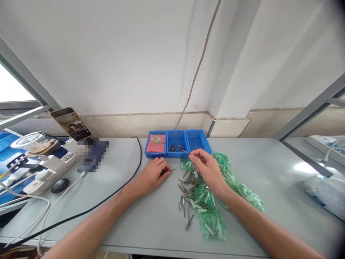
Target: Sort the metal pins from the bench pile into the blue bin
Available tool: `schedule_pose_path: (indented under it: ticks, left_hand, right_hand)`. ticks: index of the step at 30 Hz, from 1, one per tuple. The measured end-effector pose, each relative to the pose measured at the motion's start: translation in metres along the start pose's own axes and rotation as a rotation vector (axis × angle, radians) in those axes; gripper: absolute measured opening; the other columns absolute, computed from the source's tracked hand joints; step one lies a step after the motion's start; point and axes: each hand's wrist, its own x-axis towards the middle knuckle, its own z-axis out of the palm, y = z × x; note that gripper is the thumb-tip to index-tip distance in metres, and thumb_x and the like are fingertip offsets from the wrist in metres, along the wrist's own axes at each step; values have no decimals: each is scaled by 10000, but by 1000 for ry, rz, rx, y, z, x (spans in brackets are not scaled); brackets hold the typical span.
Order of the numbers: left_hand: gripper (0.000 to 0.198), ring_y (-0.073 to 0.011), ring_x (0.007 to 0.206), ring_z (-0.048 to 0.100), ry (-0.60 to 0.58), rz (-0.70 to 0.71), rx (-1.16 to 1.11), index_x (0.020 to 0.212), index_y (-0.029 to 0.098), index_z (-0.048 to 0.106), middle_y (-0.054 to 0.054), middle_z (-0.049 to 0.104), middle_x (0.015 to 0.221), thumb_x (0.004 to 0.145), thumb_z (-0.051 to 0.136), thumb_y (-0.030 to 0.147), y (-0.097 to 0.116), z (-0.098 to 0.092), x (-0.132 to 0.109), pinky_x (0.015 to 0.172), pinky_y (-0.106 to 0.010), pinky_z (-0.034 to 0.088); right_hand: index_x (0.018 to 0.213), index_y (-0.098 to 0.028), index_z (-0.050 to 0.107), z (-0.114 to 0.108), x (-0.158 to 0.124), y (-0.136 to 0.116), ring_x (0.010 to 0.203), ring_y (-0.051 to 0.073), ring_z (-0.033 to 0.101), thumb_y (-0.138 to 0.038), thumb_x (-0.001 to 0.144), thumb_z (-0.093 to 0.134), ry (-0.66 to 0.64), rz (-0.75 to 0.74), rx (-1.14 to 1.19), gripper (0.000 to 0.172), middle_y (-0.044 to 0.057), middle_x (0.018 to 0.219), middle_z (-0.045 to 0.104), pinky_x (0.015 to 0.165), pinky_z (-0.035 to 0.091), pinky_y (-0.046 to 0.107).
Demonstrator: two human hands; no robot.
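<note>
My right hand (206,167) pinches a slim metal pin (184,150) between thumb and forefinger, just in front of the middle blue bin (176,155). That bin holds several similar dark and brassy pins. My left hand (155,173) rests on the table with its fingers curled over a few slim pins, one thin tip (174,169) poking out to the right; the rest are mostly hidden. Below my right hand lies a loose pile of metal pins (185,189). Green plastic bags (203,196) of pins and white pieces lie under and beside my right wrist.
The left blue bin (148,145) has a pink sheet and pale pieces; the right one (198,140) shows bare blue. A black cable (118,194) crosses the table. Left stand a propped phone (72,124), a power strip (43,176) and a black round object (60,185). A plastic package (325,192) lies right.
</note>
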Motion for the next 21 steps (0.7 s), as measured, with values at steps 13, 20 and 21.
schedule_pose_path:
  ticks: [13, 20, 21]
  left_hand:
    - [111, -225, 926, 559, -11, -9, -8, 1038, 223, 595, -38, 641, 1022, 1113, 546, 288, 1, 0, 1, 854, -369, 453]
    - [116, -224, 922, 556, -16, 13, 9, 1039, 223, 609, -31, 646, 1014, 1110, 565, 302, -1, 3, 0, 860, -363, 440]
    - [112, -223, 922, 557, -17, 13, 6, 1041, 224, 612, -30, 646, 1012, 1109, 570, 302, -1, 3, 0, 862, -362, 437]
  right_hand:
    - [869, -235, 636, 0, -4, -1, 616, 147, 429, -461, 966, 708, -29, -109, -64, 257, -41, 687, 498, 568, 353, 283]
    - [723, -216, 532, 5, -1, -8, 493, 68, 257, -525, 841, 815, -78, 269, 378, 436, -84, 629, 400, 441, 182, 225]
    - [730, -211, 550, 5, -1, -8, 493, 64, 273, -516, 828, 826, -67, 278, 395, 423, -81, 640, 416, 435, 186, 219]
